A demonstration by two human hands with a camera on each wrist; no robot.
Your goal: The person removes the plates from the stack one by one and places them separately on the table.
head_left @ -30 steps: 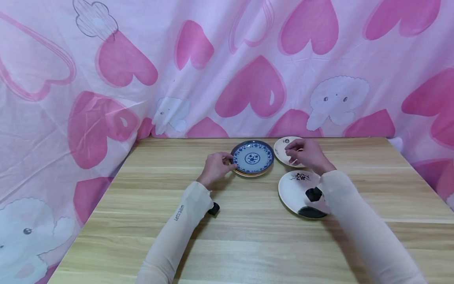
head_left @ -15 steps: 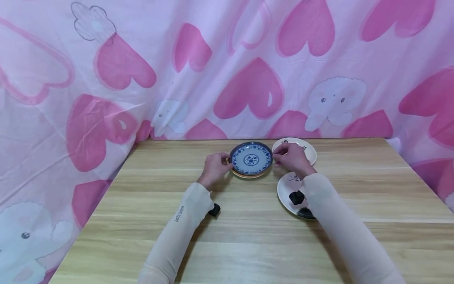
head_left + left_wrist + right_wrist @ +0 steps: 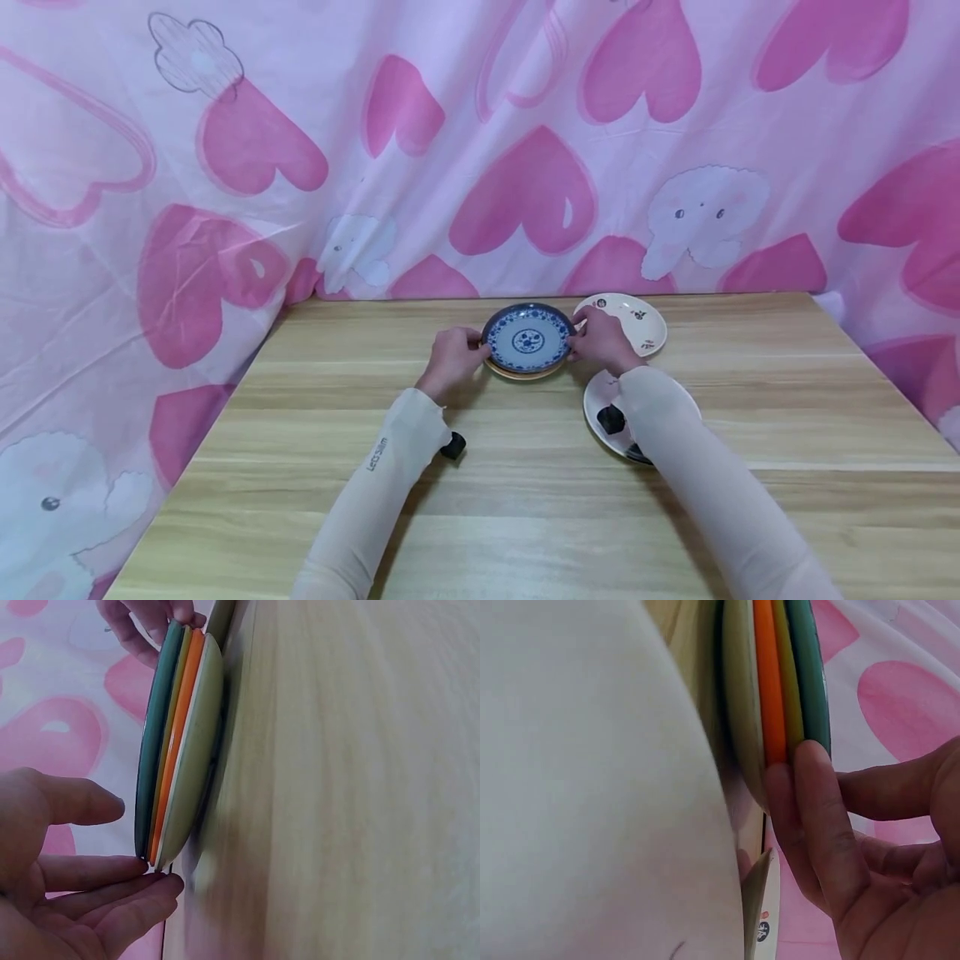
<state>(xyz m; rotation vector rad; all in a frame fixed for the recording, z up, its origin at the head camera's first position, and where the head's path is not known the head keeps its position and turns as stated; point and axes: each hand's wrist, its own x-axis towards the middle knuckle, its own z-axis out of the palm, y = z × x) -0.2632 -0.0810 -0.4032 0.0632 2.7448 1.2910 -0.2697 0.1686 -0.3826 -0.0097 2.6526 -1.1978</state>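
Observation:
A stack of several plates stands at the back middle of the table, topped by a blue-and-white patterned plate (image 3: pixel 528 340). Edge-on in the left wrist view, an orange plate rim (image 3: pixel 180 735) shows above a cream plate (image 3: pixel 196 757) at the bottom. My left hand (image 3: pixel 452 360) touches the left edge of the stack with extended fingers; its thumb (image 3: pixel 86 802) stands apart from the rims. At the opposite edge, my right hand (image 3: pixel 602 340) has its fingertips (image 3: pixel 810 754) against the rims, fingers only slightly bent.
Behind the right hand lies a white plate with small floral prints (image 3: pixel 648 325). A larger white plate (image 3: pixel 596 396) sits nearer, partly covered by the right sleeve (image 3: pixel 675 425). Pink heart-print cloth (image 3: pixel 525 192) hangs along the wooden table's (image 3: pixel 510 517) back edge.
My right hand has moved left from over the floral-print plate to the right edge of the stack. The left hand has stayed at the stack's left edge.

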